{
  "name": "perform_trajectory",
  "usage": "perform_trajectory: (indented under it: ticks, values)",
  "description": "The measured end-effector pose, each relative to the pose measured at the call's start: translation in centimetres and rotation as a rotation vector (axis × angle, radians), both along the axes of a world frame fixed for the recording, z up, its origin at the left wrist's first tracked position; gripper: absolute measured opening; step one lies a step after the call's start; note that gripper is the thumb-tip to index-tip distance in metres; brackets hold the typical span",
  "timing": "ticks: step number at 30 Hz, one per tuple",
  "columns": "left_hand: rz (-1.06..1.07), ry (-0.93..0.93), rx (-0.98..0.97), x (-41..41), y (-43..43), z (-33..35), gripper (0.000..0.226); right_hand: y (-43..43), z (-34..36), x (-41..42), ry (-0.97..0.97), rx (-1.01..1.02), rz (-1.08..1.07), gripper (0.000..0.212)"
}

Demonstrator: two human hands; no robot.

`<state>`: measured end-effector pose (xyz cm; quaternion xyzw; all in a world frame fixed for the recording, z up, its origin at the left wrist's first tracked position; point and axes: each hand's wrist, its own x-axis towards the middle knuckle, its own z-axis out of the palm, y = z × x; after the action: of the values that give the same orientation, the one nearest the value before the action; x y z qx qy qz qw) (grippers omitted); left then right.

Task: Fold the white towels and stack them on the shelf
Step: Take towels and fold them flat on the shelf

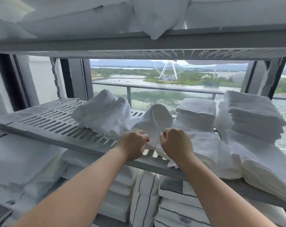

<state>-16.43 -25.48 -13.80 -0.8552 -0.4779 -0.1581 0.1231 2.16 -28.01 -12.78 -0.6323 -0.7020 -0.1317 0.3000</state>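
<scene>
A crumpled white terry towel [155, 119] is gripped at its near edge by the curled fingers of the left hand [133, 145] and the right hand [176, 145], and lies just beyond them on the grey slotted metal shelf [49, 122].

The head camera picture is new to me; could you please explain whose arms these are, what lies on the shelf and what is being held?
There is no machine here: a person wears one camera on the head, looking forward and down, so the two bare arms are their own. The left hand and right hand each grip the near edge of a white towel resting on a grey slotted shelf. Left of it lies a loose heap of towels; to the right stand a folded stack and a second stack. Striped linen fills the shelf below, and a window behind shows water.
</scene>
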Motion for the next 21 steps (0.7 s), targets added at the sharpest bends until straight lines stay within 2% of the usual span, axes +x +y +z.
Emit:
perform_trajectory:
  ticks: [6,14,21]
  values:
    - [-0.006,-0.009,0.0,-9.6,3.5,-1.4,0.03,3.6,-0.5,-9.3,0.009,0.004,0.01,0.024]
    - [0.027,-0.088,0.185,-21.5,7.7,-1.0,0.031,9.2,-1.1,-20.4,0.032,0.014,-0.02,0.02]
    - [0.173,-0.34,0.264,-28.6,12.0,-0.6,0.027,14.1,-0.4,-26.5,0.206,0.027,0.056,0.03]
